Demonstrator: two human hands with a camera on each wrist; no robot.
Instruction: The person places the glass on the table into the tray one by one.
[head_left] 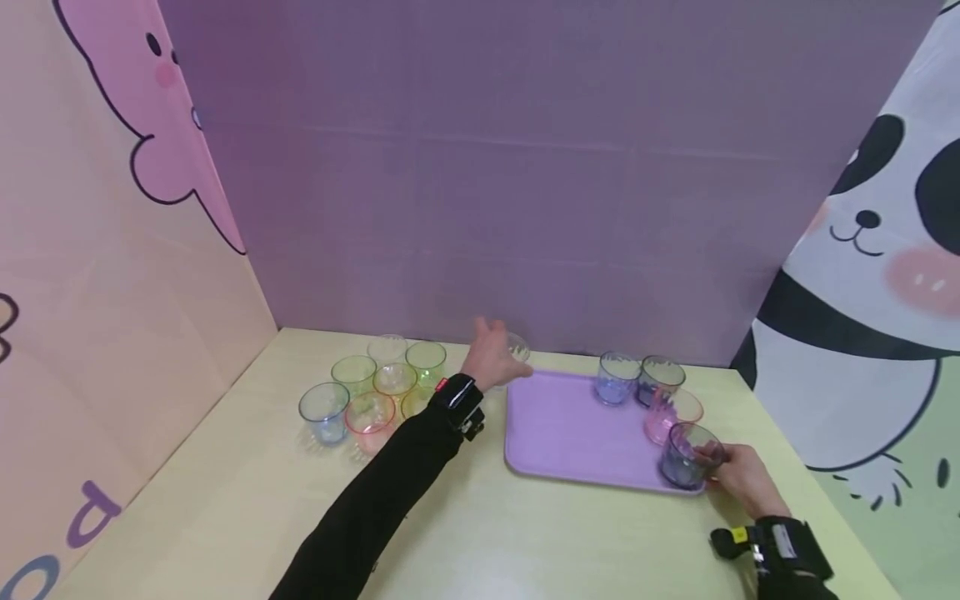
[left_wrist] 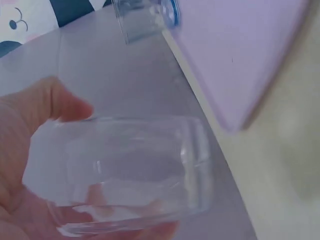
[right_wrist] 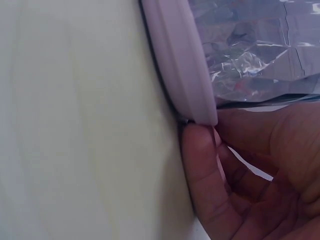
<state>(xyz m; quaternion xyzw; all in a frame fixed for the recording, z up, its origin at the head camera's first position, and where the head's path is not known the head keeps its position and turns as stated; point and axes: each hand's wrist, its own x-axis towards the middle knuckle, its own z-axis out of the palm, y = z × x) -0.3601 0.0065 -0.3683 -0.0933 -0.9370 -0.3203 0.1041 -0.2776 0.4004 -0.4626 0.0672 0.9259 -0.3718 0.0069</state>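
In the head view, my left hand (head_left: 495,357) is at the back of the table, left of the purple tray (head_left: 577,425). It holds a clear glass (left_wrist: 130,165), thumb on one side and fingers curled along the other in the left wrist view. At the tray's near right corner, my right hand (head_left: 748,479) pinches the tray rim (right_wrist: 187,65), with a fingertip below it and the thumb above. Beside that thumb stands a dark faceted glass (head_left: 690,458). Also on the tray are a pink glass (head_left: 663,421), a grey glass (head_left: 660,382) and a blue glass (head_left: 615,387).
To the left, several coloured glasses stand close together, among them a blue one (head_left: 326,421), a red-rimmed one (head_left: 371,417) and a green one (head_left: 426,360). A purple backdrop (head_left: 450,208) rises behind the table (head_left: 487,533). Printed panels flank both sides.
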